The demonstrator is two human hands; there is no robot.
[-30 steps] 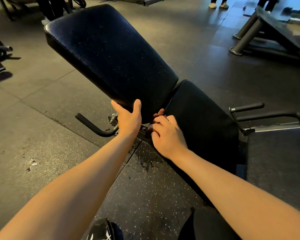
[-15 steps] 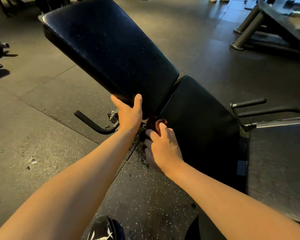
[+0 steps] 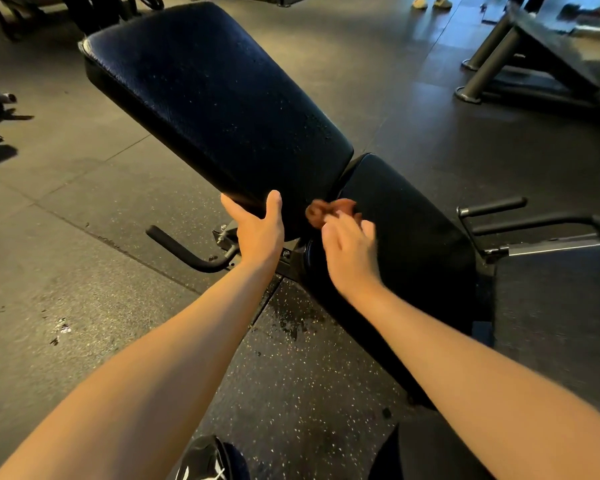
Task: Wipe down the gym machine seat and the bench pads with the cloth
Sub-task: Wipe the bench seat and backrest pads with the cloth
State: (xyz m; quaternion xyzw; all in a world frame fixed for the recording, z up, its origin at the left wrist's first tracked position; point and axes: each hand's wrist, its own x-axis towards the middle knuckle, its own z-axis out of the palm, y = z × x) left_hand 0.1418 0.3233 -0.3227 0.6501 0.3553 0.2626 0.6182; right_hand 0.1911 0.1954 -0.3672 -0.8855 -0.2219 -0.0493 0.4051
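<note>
My right hand (image 3: 352, 252) lifts out of gap, fingers pinching brown cloth (image 3: 328, 211) up onto seat pad (image 3: 413, 230); left hand (image 3: 257, 230) keeps gripping back pad (image 3: 215, 98) edge. Seat wipe next, I judge.

A speckled rubber floor (image 3: 84, 237) is spreading under me. At two o'clock another machine's grey frame (image 3: 492, 60) is standing. Somebody's pale shoes (image 3: 430, 2) are showing at one o'clock, and my shoe (image 3: 208, 462) is poking in at six.

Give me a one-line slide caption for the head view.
Left hand grips the black padded backrest while right hand holds a crumpled brown cloth at the seat pad.
</note>
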